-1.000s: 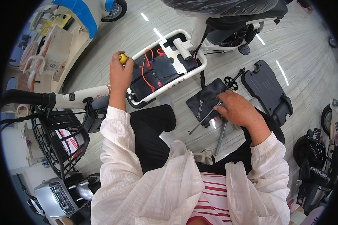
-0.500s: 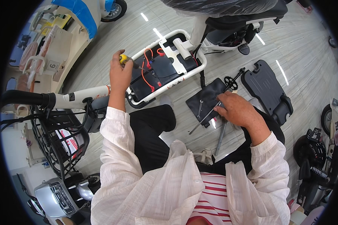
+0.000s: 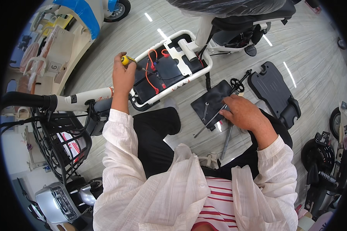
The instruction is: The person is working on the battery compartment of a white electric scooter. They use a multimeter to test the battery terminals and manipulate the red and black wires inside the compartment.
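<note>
My left hand (image 3: 123,79) is closed around the yellow-and-black handle of a screwdriver (image 3: 125,60). Its shaft points right, over black batteries (image 3: 169,68) joined by orange wires (image 3: 149,80) with red terminal covers. These sit inside the white tube frame (image 3: 169,91) of a scooter, under a white metal bracket (image 3: 178,57). Lower right, my right hand (image 3: 243,111) pinches a long thin metal rod (image 3: 209,123); its upper end is hidden by the fingers. Below that hand is a black flat pad (image 3: 216,94) with a small wrench (image 3: 206,110) on it.
A black footboard panel (image 3: 272,90) and a crank with a toothed sprocket (image 3: 237,84) lie on the right. To my left are the handlebar (image 3: 29,102) and a black basket (image 3: 67,142). A padded seat (image 3: 254,19) rises ahead. Other scooters stand around.
The screwdriver handle has shifted slightly left and turned a little in my left hand. My right hand and the rod look almost unmoved.
</note>
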### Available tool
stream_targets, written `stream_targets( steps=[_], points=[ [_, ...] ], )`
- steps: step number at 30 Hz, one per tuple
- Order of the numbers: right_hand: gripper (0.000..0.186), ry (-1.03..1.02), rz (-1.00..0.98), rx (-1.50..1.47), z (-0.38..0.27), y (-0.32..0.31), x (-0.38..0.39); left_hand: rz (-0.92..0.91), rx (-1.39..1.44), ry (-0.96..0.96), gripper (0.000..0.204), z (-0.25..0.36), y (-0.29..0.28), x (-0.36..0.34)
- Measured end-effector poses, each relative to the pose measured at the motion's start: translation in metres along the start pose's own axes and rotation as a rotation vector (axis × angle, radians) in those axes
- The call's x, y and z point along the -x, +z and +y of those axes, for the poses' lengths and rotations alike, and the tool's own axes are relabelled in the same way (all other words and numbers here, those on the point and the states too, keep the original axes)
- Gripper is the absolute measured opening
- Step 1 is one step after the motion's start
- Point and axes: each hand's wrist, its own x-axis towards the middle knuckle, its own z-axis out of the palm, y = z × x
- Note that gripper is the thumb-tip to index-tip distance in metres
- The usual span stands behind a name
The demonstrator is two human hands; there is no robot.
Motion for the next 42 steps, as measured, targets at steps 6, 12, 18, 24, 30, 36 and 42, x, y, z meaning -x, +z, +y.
stream_targets(
  steps=[6,12,18,24,30,36,42],
  points=[
    [0.036,0.005,-0.003,0.003,0.002,0.003,0.000,-0.014,-0.074,-0.041,0.047,0.017,-0.003,0.004],
    [0.036,0.010,-0.013,0.001,-0.001,0.001,0.000,0.054,-0.268,-0.064,0.049,0.006,-0.003,0.000],
    [0.036,0.012,-0.023,0.010,0.001,0.002,0.000,0.085,-0.130,0.028,0.049,0.010,0.000,0.004],
    [0.037,0.006,-0.025,0.007,0.002,0.004,-0.001,0.029,-0.087,-0.074,0.051,0.018,-0.003,0.003],
    [0.038,0.001,-0.022,0.013,0.003,0.005,-0.002,0.112,-0.112,-0.042,0.054,0.021,-0.001,0.005],
    [0.038,-0.001,-0.020,0.013,0.003,0.006,-0.002,0.142,-0.092,-0.028,0.055,0.023,-0.002,0.007],
    [0.037,0.012,-0.031,0.020,0.002,0.005,-0.002,0.159,-0.068,-0.027,0.054,0.022,-0.003,0.007]
  ],
)
